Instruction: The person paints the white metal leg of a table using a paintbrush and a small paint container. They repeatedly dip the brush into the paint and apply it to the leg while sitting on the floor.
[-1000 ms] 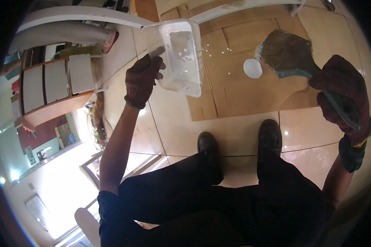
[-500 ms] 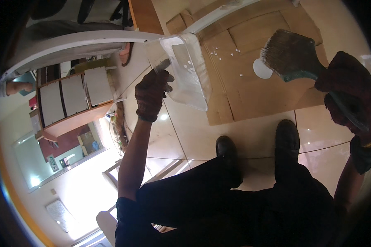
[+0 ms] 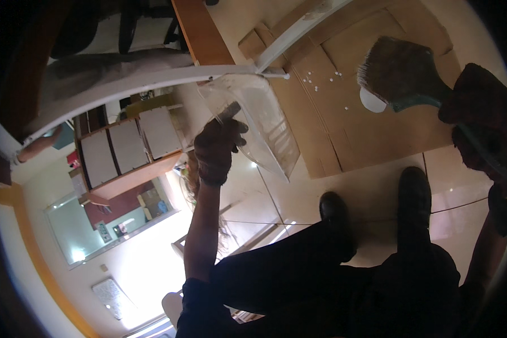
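Observation:
My left hand [image 3: 215, 147], in a dark glove, is closed on the side of a clear plastic container [image 3: 273, 127] with whitish smears inside, held tilted above the floor. Off to the right, my gloved right hand [image 3: 481, 115] grips a wide paintbrush [image 3: 397, 70] by its green handle. The brush's bristles point left, over cardboard. A white bar [image 3: 169, 79] crosses just beyond the container.
Flattened cardboard [image 3: 366, 141] covers the tiles, dotted with white drops beside a round white patch [image 3: 372, 101]. My dark shoes [image 3: 414, 197] stand at its near edge. A wooden cabinet [image 3: 130, 145] with pale panels and another person's arm [image 3: 39, 147] appear at left.
The container has tipped, showing its side more and its inside less. It sits lower and slightly right in view. The surroundings have shifted right; the brush stays held over the cardboard.

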The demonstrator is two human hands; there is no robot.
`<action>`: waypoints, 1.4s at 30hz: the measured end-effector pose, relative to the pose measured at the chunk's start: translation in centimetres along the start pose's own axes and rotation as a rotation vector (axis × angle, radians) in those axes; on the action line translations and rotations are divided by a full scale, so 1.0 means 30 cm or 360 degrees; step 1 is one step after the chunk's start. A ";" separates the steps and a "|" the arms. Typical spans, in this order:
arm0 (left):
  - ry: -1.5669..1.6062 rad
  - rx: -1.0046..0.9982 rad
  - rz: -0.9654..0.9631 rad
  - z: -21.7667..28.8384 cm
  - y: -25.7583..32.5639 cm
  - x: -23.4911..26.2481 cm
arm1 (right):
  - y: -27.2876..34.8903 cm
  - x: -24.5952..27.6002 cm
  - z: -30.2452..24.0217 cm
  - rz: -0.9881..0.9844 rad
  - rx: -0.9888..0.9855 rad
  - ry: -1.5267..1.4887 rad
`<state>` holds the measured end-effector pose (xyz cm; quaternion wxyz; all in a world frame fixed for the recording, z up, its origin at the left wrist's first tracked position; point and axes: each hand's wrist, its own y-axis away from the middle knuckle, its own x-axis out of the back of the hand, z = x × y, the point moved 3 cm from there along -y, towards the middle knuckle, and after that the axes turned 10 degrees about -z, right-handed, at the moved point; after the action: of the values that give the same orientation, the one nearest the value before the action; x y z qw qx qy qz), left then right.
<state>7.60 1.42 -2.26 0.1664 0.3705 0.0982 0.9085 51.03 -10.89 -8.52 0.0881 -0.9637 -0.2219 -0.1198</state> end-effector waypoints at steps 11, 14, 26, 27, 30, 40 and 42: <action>-0.1013 -0.0715 0.0268 0.026 -0.027 0.072 | 0.008 0.017 0.057 0.0035 -0.0028 -0.0142; -0.0844 -0.0479 0.0180 0.015 -0.027 0.072 | 0.011 0.027 0.077 0.0032 -0.0042 -0.0166; -0.1103 0.0254 -0.1054 0.089 -0.159 -0.041 | -0.014 0.038 0.039 -0.0075 -0.0105 -0.0134; -0.0981 0.0320 -0.1034 0.115 -0.166 -0.055 | -0.013 0.040 0.028 -0.0083 -0.0117 -0.0122; -0.1320 -0.0105 -0.1094 0.066 -0.167 -0.054 | -0.035 0.038 0.018 -0.0145 -0.0110 -0.0110; -0.1749 -0.0036 -0.1453 0.002 -0.231 -0.159 | -0.061 0.031 -0.078 -0.0177 -0.0126 0.0094; -0.1752 0.0047 -0.1486 -0.023 -0.233 -0.169 | -0.069 0.023 -0.080 -0.0173 -0.0130 0.0070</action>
<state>12.13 5.95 -8.09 0.5576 0.6961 0.1604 0.4228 50.26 -9.32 -5.80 0.0469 -0.9501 -0.2669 -0.1546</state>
